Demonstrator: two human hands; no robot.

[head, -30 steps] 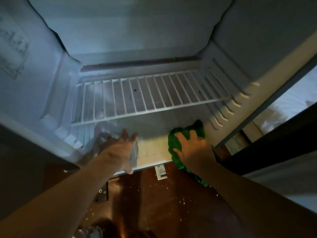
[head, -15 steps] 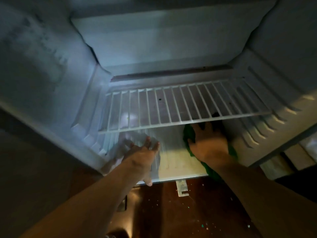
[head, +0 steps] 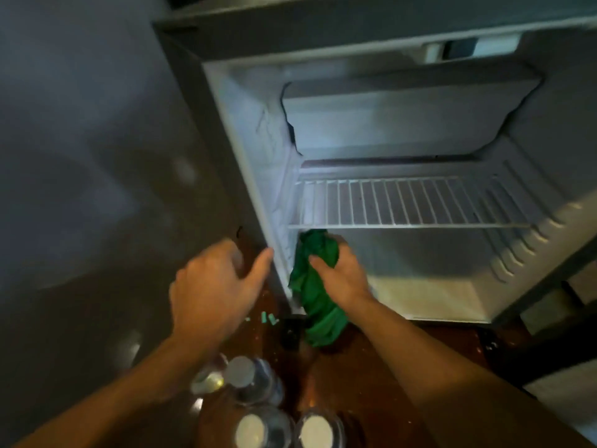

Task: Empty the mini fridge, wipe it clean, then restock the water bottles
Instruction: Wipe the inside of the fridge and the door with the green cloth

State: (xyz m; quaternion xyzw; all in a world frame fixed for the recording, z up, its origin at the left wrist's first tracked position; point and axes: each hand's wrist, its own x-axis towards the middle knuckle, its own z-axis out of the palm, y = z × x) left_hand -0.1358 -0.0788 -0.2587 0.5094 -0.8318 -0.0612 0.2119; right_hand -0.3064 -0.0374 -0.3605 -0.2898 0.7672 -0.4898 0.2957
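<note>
The mini fridge [head: 245,163] stands open with nothing inside it, one white wire shelf [head: 410,202] across the middle. My right hand [head: 339,273] grips a green cloth [head: 315,286] at the fridge's lower left front corner; the cloth hangs down past the bottom edge. My left hand [head: 216,286] hovers outside the fridge, just left of its side wall, fingers apart and holding nothing. Several water bottles [head: 255,379] with white caps stand on the floor below my arms.
The floor [head: 403,344] is dark reddish-brown with small green specks near the fridge's left corner. A grey wall or panel [head: 80,156] fills the left side. The fridge door frame [head: 549,286] angles out at the right.
My view has pulled back and shifted left. My right hand carried the cloth from the fridge's right floor to the left front corner. My left hand came out of the fridge.
</note>
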